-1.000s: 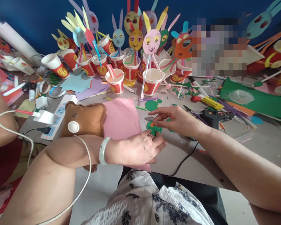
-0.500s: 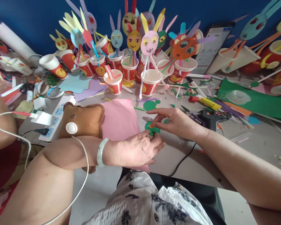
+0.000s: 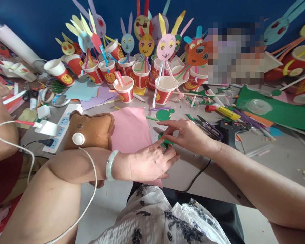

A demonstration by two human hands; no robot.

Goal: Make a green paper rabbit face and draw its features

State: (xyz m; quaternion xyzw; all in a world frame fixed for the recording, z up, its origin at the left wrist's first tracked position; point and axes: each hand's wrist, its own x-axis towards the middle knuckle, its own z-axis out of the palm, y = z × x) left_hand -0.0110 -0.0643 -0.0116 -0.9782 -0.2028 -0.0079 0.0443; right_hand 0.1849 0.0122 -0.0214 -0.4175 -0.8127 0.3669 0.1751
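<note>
Under my hands, at the edge of the pink sheet, lies a small green paper cutout (image 3: pixel 169 142), partly covered by fingers. My left hand (image 3: pixel 151 163), with a ring and a pale bangle, reaches from the left and holds the cutout down with its fingertips. Above it my right hand (image 3: pixel 190 135) has thumb and index finger pinched at a tiny orange paper piece (image 3: pixel 162 137) on the cutout. Just beyond my fingers are a larger green paper disc (image 3: pixel 163 115) and a green straw (image 3: pixel 151 118). The pink paper (image 3: pixel 129 130) spreads beneath my left forearm.
Red-and-white cups (image 3: pixel 165 93) with paper rabbit faces line the back. A brown hand warmer (image 3: pixel 91 132) and a power strip (image 3: pixel 58 130) are left. Scissors (image 3: pixel 209 126), a dark glue gun (image 3: pixel 230 130) and markers (image 3: pixel 227 112) lie right. Another person's arm (image 3: pixel 2 118) is far left.
My right hand has shifted slightly left and down, and its fingertips have closed in over the orange piece. My left hand stays nearly in place.
</note>
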